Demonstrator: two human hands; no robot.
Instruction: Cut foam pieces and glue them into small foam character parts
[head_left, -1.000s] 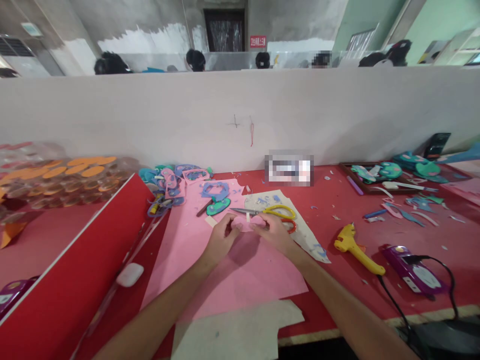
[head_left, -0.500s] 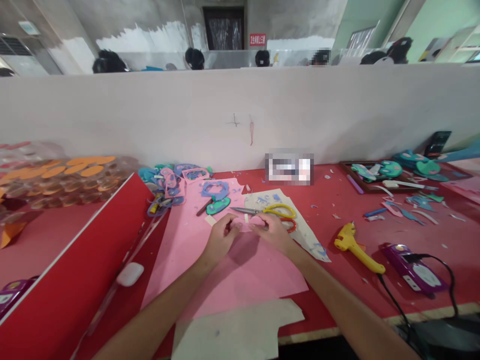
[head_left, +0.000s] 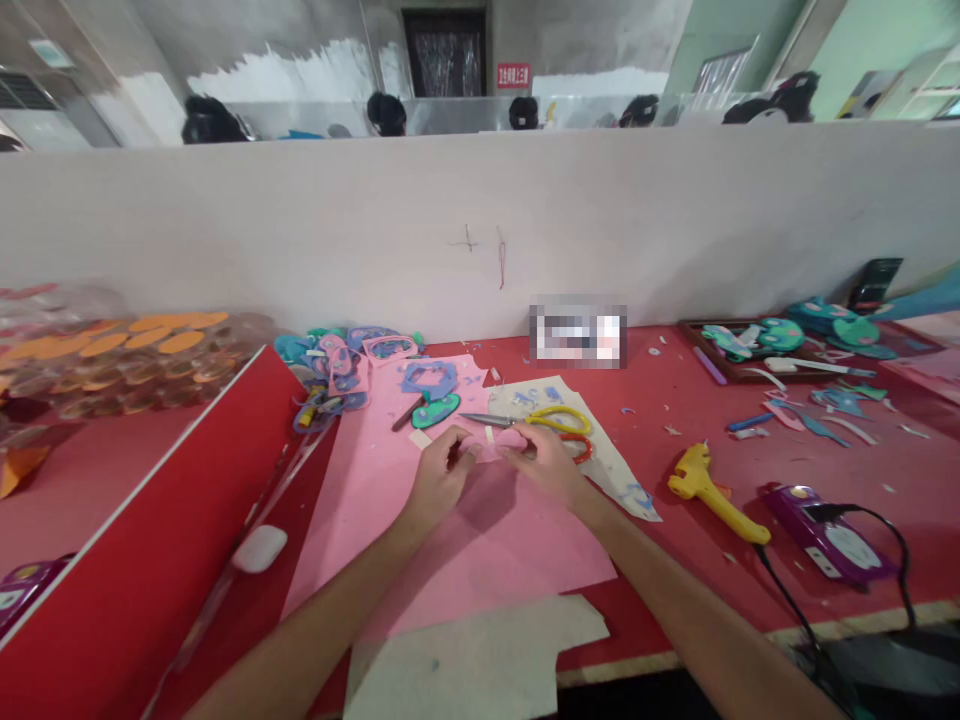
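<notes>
Between both hands is a small pink cut-out piece [head_left: 491, 447] with a pale strip [head_left: 490, 435] across its middle. My left hand [head_left: 444, 468] pinches its left end, and my right hand [head_left: 547, 465] grips the right end. Under them lies a large pink sheet [head_left: 405, 560]. Just beyond my fingers rest scissors [head_left: 559, 420] with one yellow and one red handle loop, their blades pointing left. A green oval piece [head_left: 436, 410] and a blue-purple ring-shaped cut-out [head_left: 429, 379] lie past my left hand.
To the right are a yellow glue gun [head_left: 716, 495], a purple power box [head_left: 829, 535] with a cable, and a dark tray [head_left: 694, 340] of cut-outs. A red board [head_left: 165, 500] stands at left, beside stacked clear containers with orange discs [head_left: 180, 342]. A white partition [head_left: 337, 220] runs behind.
</notes>
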